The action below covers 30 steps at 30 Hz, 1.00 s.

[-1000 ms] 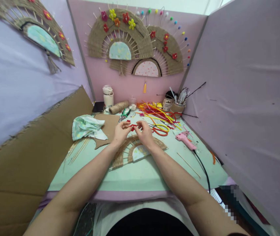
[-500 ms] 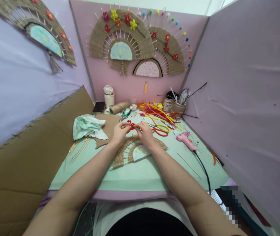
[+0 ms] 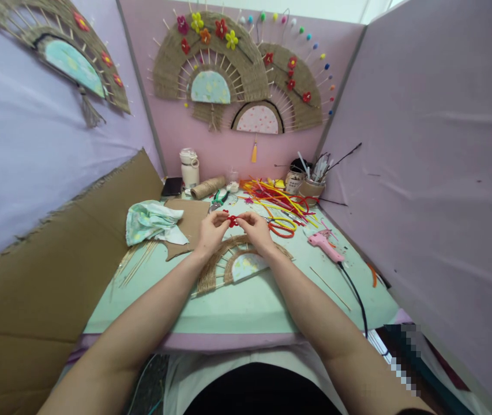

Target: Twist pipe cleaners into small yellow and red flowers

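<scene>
Between my fingertips is a small red pipe-cleaner flower [image 3: 232,221]. My left hand [image 3: 213,231] pinches it from the left, and my right hand [image 3: 255,231] pinches its right side. Just below the hands lies a twine-wrapped half-round fan [image 3: 215,271] with thin stick ribs and a pale floral cloth centre; my right wrist hides part of it. Right behind my right hand are scissors [image 3: 284,226] with orange and yellow handles. Green-handled pliers [image 3: 218,199] rest beyond the left hand.
A pink glue gun [image 3: 325,246] with a black cord lies at the right. Pipe cleaners [image 3: 271,193] are heaped at the back. Patterned cloth [image 3: 153,222], cardboard [image 3: 189,216] and thin sticks [image 3: 139,262] lie left. A bottle [image 3: 190,169] and twine roll [image 3: 208,188] stand behind. Finished fans hang on the walls.
The view has shifted very slightly. Both hands stay pinched on the red flower, with the right fingers turned a little. Nothing else has visibly moved.
</scene>
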### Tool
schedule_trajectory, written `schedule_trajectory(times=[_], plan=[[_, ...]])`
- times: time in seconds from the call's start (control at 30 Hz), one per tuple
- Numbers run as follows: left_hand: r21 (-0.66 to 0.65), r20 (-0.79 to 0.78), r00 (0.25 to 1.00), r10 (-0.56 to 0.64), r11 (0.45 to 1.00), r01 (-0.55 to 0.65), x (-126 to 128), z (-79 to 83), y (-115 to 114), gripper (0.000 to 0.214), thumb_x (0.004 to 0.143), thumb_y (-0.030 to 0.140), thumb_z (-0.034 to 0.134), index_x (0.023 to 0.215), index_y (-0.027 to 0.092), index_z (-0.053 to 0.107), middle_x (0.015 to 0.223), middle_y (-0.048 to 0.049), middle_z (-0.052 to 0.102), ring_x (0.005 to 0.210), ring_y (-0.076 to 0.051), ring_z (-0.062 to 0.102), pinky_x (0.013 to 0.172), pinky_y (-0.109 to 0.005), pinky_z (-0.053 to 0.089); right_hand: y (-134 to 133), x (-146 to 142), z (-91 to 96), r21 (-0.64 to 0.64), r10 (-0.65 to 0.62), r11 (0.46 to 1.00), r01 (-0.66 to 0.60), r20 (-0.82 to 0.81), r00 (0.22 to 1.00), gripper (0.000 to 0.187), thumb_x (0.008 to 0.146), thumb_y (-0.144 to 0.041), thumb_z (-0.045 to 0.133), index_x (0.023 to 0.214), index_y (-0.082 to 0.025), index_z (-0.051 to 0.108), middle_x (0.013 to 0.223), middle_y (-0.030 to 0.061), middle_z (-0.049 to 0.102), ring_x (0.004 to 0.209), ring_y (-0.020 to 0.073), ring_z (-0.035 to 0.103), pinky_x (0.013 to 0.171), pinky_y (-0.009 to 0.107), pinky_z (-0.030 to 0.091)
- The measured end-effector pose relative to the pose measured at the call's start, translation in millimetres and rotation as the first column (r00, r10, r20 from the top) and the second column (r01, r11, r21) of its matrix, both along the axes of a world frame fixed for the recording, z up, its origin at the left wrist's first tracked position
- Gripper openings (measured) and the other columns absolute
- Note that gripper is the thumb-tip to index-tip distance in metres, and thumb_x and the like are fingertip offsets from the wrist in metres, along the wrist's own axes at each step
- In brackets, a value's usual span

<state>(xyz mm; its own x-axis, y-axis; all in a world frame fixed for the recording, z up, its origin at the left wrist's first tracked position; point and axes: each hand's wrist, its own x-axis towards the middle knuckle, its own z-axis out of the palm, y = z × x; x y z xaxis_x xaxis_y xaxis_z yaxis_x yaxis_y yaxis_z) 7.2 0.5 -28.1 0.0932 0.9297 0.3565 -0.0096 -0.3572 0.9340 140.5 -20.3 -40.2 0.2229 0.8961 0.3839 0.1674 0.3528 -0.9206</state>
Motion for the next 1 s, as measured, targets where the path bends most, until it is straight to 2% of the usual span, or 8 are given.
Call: schedule_trajectory(times=[0.07,0.17,0.4,0.5,0.67,0.73,1.0], plan=[[-0.01,-0.002,1.0,-0.013,1.0,0.013,0.6,2.5,-3.0,0.021,0.065,0.025,0.067,0.082,0.013,0.063,0.08,-0.0058,0.066,0.074,-0.016,0.061,0.071,-0.03,0.051,-0.3,-0.5,0.5,-0.032,0.059,0.998,-0.06,-0.036,0.998,0.019,0.071,-0.035,0.061,0.077,-0.017,0.061,0.074,0.0028,0.065,0.069,0.0153,0.059,0.067,0.028,0.046],[-0.033,0.012,1.0,-0.024,0.999,0.024,0.9,5.4,-5.6,0.023,0.063,0.026,0.069,0.081,0.013,0.063,0.082,-0.0056,0.065,0.074,-0.016,0.061,0.07,-0.03,0.051,-2.4,-1.4,2.5,-0.039,0.068,0.997,-0.071,-0.067,0.995,0.018,0.069,-0.034,0.063,0.075,-0.017,0.061,0.072,0.0024,0.065,0.068,0.0147,0.059,0.066,0.027,0.046],[-0.206,0.159,0.981,-0.114,0.968,0.146,-1.2,4.4,-2.3,0.035,0.058,0.03,0.074,0.085,0.012,0.061,0.08,-0.0058,0.065,0.073,-0.016,0.062,0.073,-0.033,0.05,-5.3,-0.9,6.5,-0.048,0.101,0.994,-0.103,-0.043,0.994,0.016,0.07,-0.031,0.062,0.077,-0.017,0.062,0.074,0.0021,0.065,0.068,0.0139,0.058,0.067,0.027,0.046],[-0.198,0.197,0.971,-0.133,0.965,0.173,-1.5,5.1,-2.5,0.034,0.059,0.032,0.074,0.084,0.012,0.061,0.079,-0.0052,0.065,0.075,-0.016,0.062,0.076,-0.034,0.05,-5.8,-1.0,7.1,-0.032,0.079,0.996,-0.081,-0.042,0.996,0.016,0.07,-0.03,0.061,0.077,-0.016,0.062,0.074,0.0024,0.065,0.068,0.014,0.059,0.067,0.027,0.046],[-0.177,0.117,0.986,-0.123,0.974,0.142,-1.0,6.6,-4.0,0.034,0.058,0.032,0.074,0.082,0.012,0.062,0.078,-0.0053,0.065,0.074,-0.016,0.061,0.076,-0.036,0.051,-6.8,-2.1,6.9,-0.008,0.031,1.0,-0.03,0.068,0.997,0.015,0.07,-0.03,0.062,0.076,-0.016,0.063,0.075,0.0033,0.066,0.069,0.0152,0.059,0.069,0.029,0.047],[-0.19,0.131,0.986,-0.106,0.973,0.13,-0.7,7.0,-4.4,0.032,0.058,0.03,0.074,0.08,0.012,0.062,0.077,-0.0048,0.064,0.073,-0.016,0.061,0.077,-0.037,0.051,-6.9,-2.3,6.6,-0.003,0.031,1.0,-0.031,0.088,0.996,0.014,0.069,-0.029,0.062,0.076,-0.017,0.063,0.075,0.0032,0.066,0.069,0.0153,0.059,0.069,0.029,0.047],[-0.204,0.214,0.969,-0.127,0.964,0.171,0.5,4.0,-1.3,0.028,0.059,0.029,0.072,0.079,0.013,0.061,0.079,-0.0041,0.064,0.077,-0.016,0.061,0.08,-0.037,0.051,-5.9,-1.1,6.7,-0.02,0.034,0.999,-0.034,0.03,0.999,0.014,0.069,-0.029,0.061,0.076,-0.017,0.063,0.076,0.003,0.067,0.071,0.0156,0.06,0.07,0.029,0.047]])
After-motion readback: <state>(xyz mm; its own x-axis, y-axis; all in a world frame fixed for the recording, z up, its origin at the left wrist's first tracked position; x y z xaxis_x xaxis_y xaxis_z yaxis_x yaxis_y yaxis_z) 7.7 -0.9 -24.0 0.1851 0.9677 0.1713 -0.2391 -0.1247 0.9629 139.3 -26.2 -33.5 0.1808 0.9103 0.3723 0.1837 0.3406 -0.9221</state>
